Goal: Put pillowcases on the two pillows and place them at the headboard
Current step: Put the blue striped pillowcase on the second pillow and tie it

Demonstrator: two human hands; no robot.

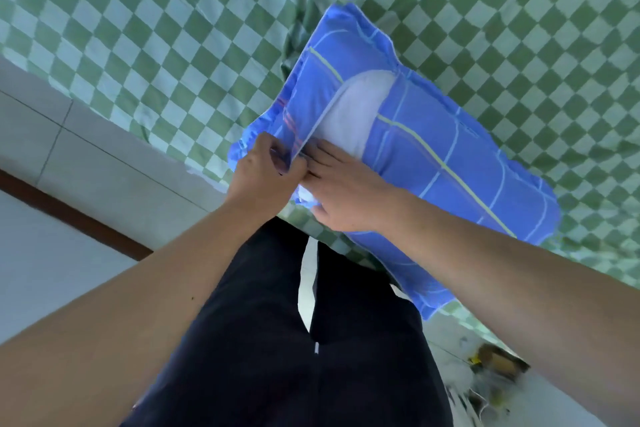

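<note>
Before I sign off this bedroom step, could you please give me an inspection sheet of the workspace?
Surface: bed under green checked sheet, rumpled beside the pillow.
Job's things: white pillow showing through the opening of the blue pillowcase; second pillow not seen.
Clutter: blurred yellowish items on the floor, lower right.
Grips: left hand pinches the opening's edge; right hand rests on the pillowcase, fingertips at the opening.
Cables: nothing seen for certain.
Surroundings: pale tiled floor; person's dark trousers.
</note>
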